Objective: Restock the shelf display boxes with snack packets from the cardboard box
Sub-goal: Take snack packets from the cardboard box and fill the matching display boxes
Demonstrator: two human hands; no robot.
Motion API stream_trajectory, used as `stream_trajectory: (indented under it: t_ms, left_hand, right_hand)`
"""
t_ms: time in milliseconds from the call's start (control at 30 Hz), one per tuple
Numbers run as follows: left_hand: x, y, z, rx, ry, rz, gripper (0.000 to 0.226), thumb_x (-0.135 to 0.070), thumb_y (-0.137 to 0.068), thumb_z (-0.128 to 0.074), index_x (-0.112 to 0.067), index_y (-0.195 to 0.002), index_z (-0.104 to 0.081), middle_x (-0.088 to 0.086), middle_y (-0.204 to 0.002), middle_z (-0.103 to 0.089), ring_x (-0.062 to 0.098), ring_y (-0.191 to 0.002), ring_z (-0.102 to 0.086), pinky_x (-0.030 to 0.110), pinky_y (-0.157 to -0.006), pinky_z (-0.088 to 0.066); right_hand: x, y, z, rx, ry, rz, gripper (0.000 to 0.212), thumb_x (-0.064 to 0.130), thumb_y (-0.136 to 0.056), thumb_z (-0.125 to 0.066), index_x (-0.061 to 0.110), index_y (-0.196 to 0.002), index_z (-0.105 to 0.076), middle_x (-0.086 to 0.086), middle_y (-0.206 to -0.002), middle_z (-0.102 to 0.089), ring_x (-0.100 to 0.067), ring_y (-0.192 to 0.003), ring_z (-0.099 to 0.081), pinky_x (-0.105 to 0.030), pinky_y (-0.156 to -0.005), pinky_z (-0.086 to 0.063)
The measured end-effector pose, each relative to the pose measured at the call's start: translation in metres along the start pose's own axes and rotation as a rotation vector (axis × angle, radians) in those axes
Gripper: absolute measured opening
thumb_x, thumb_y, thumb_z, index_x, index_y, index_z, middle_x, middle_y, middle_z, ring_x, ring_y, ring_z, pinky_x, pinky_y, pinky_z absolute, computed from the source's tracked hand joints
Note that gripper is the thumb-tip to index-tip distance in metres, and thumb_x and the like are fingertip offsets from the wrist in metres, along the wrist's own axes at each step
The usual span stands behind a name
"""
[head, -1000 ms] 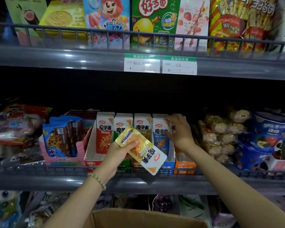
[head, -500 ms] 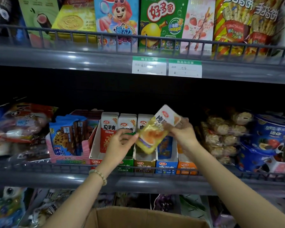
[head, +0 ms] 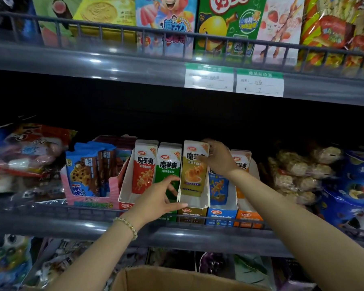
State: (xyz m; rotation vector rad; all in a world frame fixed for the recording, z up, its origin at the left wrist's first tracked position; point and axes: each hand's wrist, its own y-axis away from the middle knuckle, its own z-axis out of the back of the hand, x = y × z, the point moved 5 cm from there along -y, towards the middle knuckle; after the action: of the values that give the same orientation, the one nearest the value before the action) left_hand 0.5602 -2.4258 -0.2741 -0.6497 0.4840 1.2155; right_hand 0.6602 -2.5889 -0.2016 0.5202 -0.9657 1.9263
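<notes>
The right hand pinches the top edge of a yellow snack packet. The packet stands upright in the yellow display box, with a green packet at its nine o'clock and a blue packet at its three. At its seven o'clock the left hand is loosely spread and grasps nothing, its fingertips touching that box's front corner. The cardboard box sits at six o'clock of the view.
</notes>
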Motion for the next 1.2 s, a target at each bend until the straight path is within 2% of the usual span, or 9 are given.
stream_trajectory:
  t_ms: [67, 167, 367, 600, 733, 867, 1000, 1133, 1200]
  left_hand:
    - [0.001, -0.001, -0.001, -0.001, 0.0, -0.001, 0.078, -0.045, -0.074, -0.073, -0.03, -0.14, -0.034, -0.02, -0.1, -0.052, 0.004, -0.067, -0.059, 0.016, -0.062, -0.052]
    - [0.001, -0.002, -0.001, -0.003, -0.019, -0.002, 0.078, -0.047, -0.074, -0.072, -0.031, -0.14, -0.033, -0.021, -0.098, -0.051, 0.004, -0.067, -0.06, 0.013, -0.058, -0.05]
    - [0.002, -0.003, -0.003, -0.01, -0.039, 0.007, 0.078, -0.049, -0.074, -0.072, -0.033, -0.14, -0.032, -0.02, -0.098, -0.053, 0.002, -0.065, -0.059, 0.011, -0.053, -0.047]
    - [-0.001, 0.002, -0.005, -0.044, -0.09, 0.016, 0.077, -0.049, -0.078, -0.068, -0.032, -0.143, -0.029, -0.019, -0.107, -0.054, 0.003, -0.073, -0.06, 0.013, -0.059, -0.048]
    - [-0.008, 0.021, -0.001, -0.073, -0.106, -0.022, 0.069, -0.052, -0.083, -0.059, -0.031, -0.143, -0.032, -0.014, -0.128, -0.054, 0.001, -0.105, -0.055, 0.022, -0.088, -0.05]
    - [-0.016, 0.055, 0.004, -0.115, -0.23, -0.084, 0.062, -0.055, -0.086, -0.051, -0.029, -0.141, -0.038, -0.01, -0.143, -0.042, 0.007, -0.13, -0.039, 0.03, -0.108, -0.036]
    - [-0.003, 0.096, -0.007, -0.118, -0.232, -0.076, 0.049, -0.053, -0.089, -0.05, -0.032, -0.133, -0.046, -0.015, -0.135, -0.047, 0.004, -0.125, -0.042, 0.028, -0.105, -0.038]
    - [0.023, 0.143, -0.046, 0.1, -0.128, 0.028, 0.035, -0.051, -0.09, -0.049, -0.039, -0.123, -0.052, -0.021, -0.126, -0.052, -0.006, -0.115, -0.047, 0.021, -0.099, -0.042]
    - [0.038, 0.161, -0.072, 0.224, -0.158, 0.07, 0.033, -0.052, -0.091, -0.048, -0.04, -0.122, -0.053, -0.021, -0.128, -0.052, -0.007, -0.114, -0.047, 0.018, -0.099, -0.039]
  right_hand:
    - [-0.008, -0.003, -0.006, 0.055, 0.195, 0.034, 0.04, 0.012, -0.083, -0.071, 0.013, -0.119, -0.057, 0.002, -0.111, -0.061, -0.015, -0.104, -0.057, -0.029, -0.088, -0.047]
    - [-0.014, -0.004, -0.013, 0.057, 0.405, 0.081, 0.038, 0.02, -0.083, -0.07, 0.019, -0.119, -0.057, -0.006, -0.116, -0.06, -0.022, -0.107, -0.055, -0.033, -0.089, -0.045]
    - [-0.009, -0.006, -0.018, -0.026, 0.552, 0.142, 0.044, 0.022, -0.082, -0.07, 0.019, -0.124, -0.059, -0.006, -0.123, -0.059, -0.027, -0.12, -0.044, -0.037, -0.098, -0.035]
    - [-0.001, 0.023, -0.013, -0.08, 0.418, 0.12, 0.044, 0.031, -0.092, -0.058, 0.024, -0.135, -0.049, 0.001, -0.138, -0.048, -0.02, -0.13, -0.038, -0.032, -0.106, -0.028]
    - [0.012, 0.065, -0.011, -0.022, 0.298, 0.14, 0.049, 0.038, -0.093, -0.054, 0.025, -0.139, -0.044, 0.004, -0.145, -0.043, -0.015, -0.137, -0.033, -0.035, -0.115, -0.025]
    - [0.024, 0.118, -0.02, 0.127, 0.249, 0.094, 0.057, 0.047, -0.093, -0.048, 0.026, -0.144, -0.035, 0.008, -0.149, -0.036, -0.006, -0.138, -0.028, -0.029, -0.116, -0.022]
    - [0.026, 0.177, -0.035, 0.232, 0.147, 0.036, 0.063, 0.055, -0.087, -0.044, 0.033, -0.145, -0.03, 0.021, -0.149, -0.028, 0.006, -0.137, -0.021, -0.019, -0.114, -0.019]
    - [0.009, 0.242, -0.056, 0.297, 0.07, -0.103, 0.063, 0.06, -0.086, -0.042, 0.039, -0.144, -0.031, 0.025, -0.147, -0.029, 0.011, -0.123, -0.03, -0.023, -0.111, -0.033]
    - [-0.005, 0.274, -0.069, 0.355, 0.081, -0.183, 0.062, 0.059, -0.087, -0.042, 0.038, -0.144, -0.031, 0.026, -0.145, -0.029, 0.009, -0.128, -0.029, -0.017, -0.111, -0.026]
